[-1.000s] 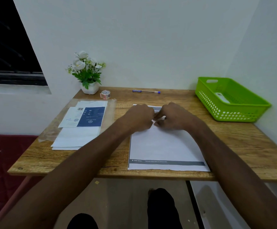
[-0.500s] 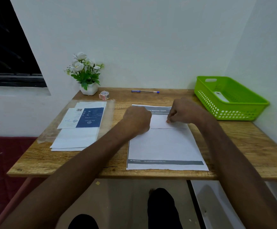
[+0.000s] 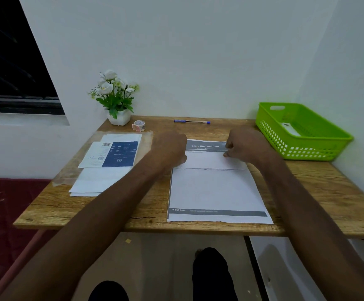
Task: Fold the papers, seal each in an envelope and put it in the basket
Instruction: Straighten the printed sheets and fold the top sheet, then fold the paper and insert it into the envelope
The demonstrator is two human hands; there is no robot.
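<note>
1. Both forearms are bare up to the frame edge — no sleeves, watch or bands show.
2. The left hand (image 3: 170, 148) and right hand (image 3: 245, 144) wear no rings or gloves.
3. Legs below the table edge are in black trousers (image 3: 211, 272) — plain, unmarked.

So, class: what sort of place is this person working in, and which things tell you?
Probably a small home or office desk corner: a wooden table against a white wall, a potted plant beside a dark window, and a pen at the back.
</note>
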